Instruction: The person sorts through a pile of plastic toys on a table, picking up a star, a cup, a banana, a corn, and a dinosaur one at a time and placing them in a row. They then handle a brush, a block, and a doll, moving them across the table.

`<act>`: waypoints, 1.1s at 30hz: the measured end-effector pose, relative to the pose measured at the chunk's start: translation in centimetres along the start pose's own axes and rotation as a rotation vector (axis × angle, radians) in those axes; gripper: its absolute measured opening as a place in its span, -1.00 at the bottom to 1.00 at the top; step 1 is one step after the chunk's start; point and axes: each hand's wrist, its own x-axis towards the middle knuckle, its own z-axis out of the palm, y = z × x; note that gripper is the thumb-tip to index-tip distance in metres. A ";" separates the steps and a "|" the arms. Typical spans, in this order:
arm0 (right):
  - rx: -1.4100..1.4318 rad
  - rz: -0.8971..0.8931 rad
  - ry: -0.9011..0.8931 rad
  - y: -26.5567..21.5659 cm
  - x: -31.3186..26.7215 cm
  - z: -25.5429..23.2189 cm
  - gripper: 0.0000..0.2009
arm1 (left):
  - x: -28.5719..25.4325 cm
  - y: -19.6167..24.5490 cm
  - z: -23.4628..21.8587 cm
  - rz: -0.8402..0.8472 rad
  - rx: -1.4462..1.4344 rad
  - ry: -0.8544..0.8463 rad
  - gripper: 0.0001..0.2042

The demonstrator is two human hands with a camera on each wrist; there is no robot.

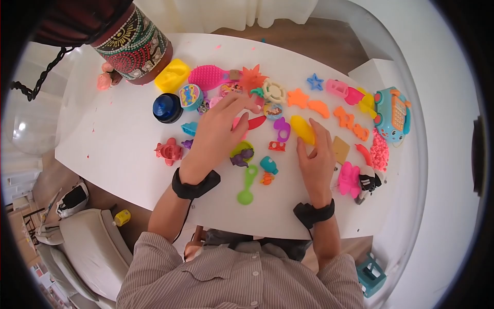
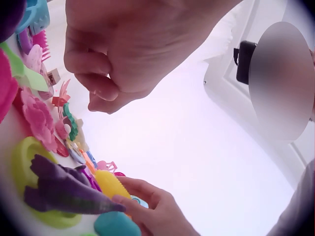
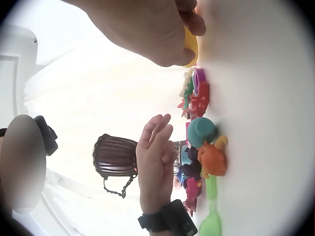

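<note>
In the head view the left hand [image 1: 218,129] is over the toys left of centre, above a red knife-shaped piece [image 1: 257,122]. Its fingers look loosely bent in the left wrist view, where the hand [image 2: 115,54] hangs clear of the toys with nothing visible in it. The right hand [image 1: 316,162] pinches a long yellow piece [image 1: 302,129] between thumb and fingers, low over the white table. Left of that piece lie a purple ring-topped toy [image 1: 282,129] and a small red block [image 1: 277,146]. The right wrist view shows the yellow piece [image 3: 191,49] partly hidden by the hand.
Orange shapes [image 1: 297,98], a blue star [image 1: 315,82] and a toy phone [image 1: 392,116] are at the right. A blue jar [image 1: 167,108], a pink brush [image 1: 208,76] and a patterned drum [image 1: 135,49] stand or lie at the left. A green spoon [image 1: 247,186] is nearer the body.
</note>
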 end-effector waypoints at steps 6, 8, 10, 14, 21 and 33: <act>0.149 0.008 -0.030 -1.2 -0.2 -0.9 -0.59 | 0.2 -0.9 0.2 0.031 -0.117 0.081 -0.76; 0.190 -0.343 -0.188 -0.8 -0.5 -0.9 -0.60 | 0.2 -1.0 -0.2 0.001 -0.163 0.101 -0.75; 0.221 -0.400 -0.282 -1.5 -0.6 -1.1 -0.59 | 0.3 -0.7 -0.7 -0.050 -0.202 0.084 -0.75; 0.238 -0.491 -0.356 -1.9 -0.7 -0.2 -0.52 | 0.2 -1.0 -0.6 -0.063 -0.232 0.069 -0.75; 0.147 -0.461 -0.408 -2.5 -0.8 0.0 -0.55 | 0.1 -1.1 0.4 0.126 -0.142 0.029 -0.77; 0.401 -0.171 -0.396 -0.5 -2.2 2.0 -0.50 | -0.1 -1.0 0.6 0.191 -0.086 -0.095 -0.77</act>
